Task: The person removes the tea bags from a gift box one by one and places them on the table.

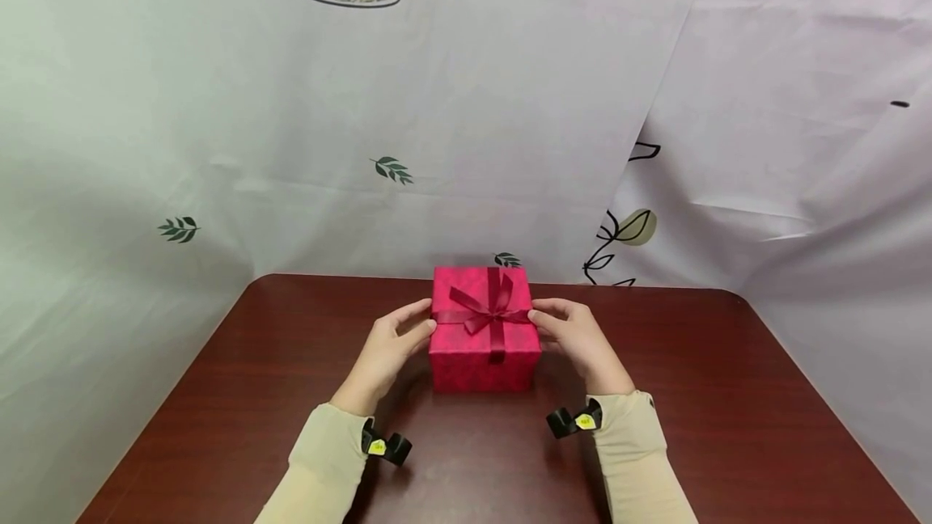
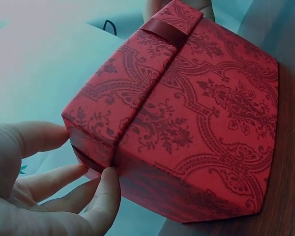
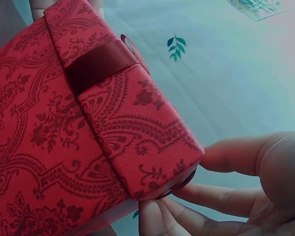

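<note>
A red gift box (image 1: 481,370) with a dark floral pattern stands on the table, near its back edge. Its lid (image 2: 123,83) sits over the base and carries a dark red ribbon tied in a bow (image 1: 489,315). On the left side, my left hand (image 1: 386,350) holds the lid's side, thumb at the upper edge and fingertips at the lower rim. My right hand (image 1: 582,342) grips the opposite side of the lid the same way, as the right wrist view shows. What the box contains is hidden.
The dark brown wooden table (image 1: 291,378) extends to both sides of the box and in front of it. Behind it hangs a pale cloth (image 1: 466,103) printed with leaves. Each wrist wears a small black camera (image 1: 389,447).
</note>
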Demonstrator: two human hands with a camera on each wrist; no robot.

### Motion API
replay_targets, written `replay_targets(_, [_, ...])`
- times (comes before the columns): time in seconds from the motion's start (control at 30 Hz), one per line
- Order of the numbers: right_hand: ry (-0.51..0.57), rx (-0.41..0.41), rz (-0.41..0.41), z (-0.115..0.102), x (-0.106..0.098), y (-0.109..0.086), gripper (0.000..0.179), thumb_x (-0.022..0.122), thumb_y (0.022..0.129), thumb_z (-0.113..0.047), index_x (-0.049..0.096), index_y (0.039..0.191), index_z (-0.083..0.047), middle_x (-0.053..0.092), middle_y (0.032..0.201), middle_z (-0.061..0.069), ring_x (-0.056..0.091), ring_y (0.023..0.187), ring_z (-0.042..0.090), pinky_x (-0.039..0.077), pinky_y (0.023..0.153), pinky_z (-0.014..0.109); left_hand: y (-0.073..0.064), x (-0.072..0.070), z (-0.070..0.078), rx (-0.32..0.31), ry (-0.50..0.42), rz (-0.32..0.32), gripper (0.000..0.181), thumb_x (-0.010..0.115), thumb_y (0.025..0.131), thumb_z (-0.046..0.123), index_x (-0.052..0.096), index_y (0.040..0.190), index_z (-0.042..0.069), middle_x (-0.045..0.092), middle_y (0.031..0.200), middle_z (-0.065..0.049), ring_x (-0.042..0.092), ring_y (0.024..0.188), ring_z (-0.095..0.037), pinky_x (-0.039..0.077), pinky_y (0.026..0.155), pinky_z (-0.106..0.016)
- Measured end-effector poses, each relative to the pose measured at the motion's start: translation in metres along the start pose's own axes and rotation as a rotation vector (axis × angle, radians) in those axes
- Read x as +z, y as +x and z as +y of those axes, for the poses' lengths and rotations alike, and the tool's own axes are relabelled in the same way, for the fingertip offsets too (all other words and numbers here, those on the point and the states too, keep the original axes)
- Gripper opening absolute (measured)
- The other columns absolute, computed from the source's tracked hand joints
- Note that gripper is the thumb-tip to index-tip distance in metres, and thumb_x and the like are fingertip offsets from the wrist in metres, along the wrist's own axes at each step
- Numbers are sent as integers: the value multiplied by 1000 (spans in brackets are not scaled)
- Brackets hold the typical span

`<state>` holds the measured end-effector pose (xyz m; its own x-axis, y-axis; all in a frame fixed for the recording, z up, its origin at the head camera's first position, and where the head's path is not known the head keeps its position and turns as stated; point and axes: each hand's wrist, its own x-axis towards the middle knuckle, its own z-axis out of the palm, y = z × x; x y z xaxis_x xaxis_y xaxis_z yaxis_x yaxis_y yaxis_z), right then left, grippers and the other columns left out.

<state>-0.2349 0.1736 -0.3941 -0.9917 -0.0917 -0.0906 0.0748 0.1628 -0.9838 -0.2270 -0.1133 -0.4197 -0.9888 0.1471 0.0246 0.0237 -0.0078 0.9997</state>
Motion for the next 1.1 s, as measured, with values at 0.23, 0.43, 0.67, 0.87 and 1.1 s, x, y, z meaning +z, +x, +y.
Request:
replay_targets(0.23, [26,-19,31,-7,0,-3,45,63,100,-17,56,138,6,62,129,25,72,95,22,60,84,40,-4,1,8,23,-36,-2,52,64,99,7,49,147,1,50,149,-18,58,129,-30,51,99,-33])
replay_targets(0.43, [67,-41,48,-13,1,-7,44,64,100,-17,57,139,3,62,130,24,73,96,21,59,86,39,-7,-1,17,44,-62,3,52,64,98,6,49,147,1,51,148,-17,59,127,-26,50,100,-31])
replay_targets(0.67, [145,-112,53,-19,7,-12,42,66,99,-15,59,136,4,62,130,21,73,94,18,59,85,33,-10,-8,27,51,-101,58,49,63,100,8,50,146,1,49,148,-15,64,113,-12,50,100,-33])
replay_targets(0.87, [251,-186,35,-25,19,-19,41,67,97,-10,60,135,5,63,130,20,71,97,17,59,86,35,-14,-15,40,54,-163,100,48,61,101,9,49,147,1,47,148,-14,66,110,-11,54,95,-30])
replay_targets(1.1, [295,-216,19,-26,41,-26,44,68,94,-4,60,137,0,68,122,19,70,91,15,59,82,33,-19,-29,48,54,-193,155,48,59,102,9,48,148,1,46,147,-13,66,109,-12,55,91,-28])
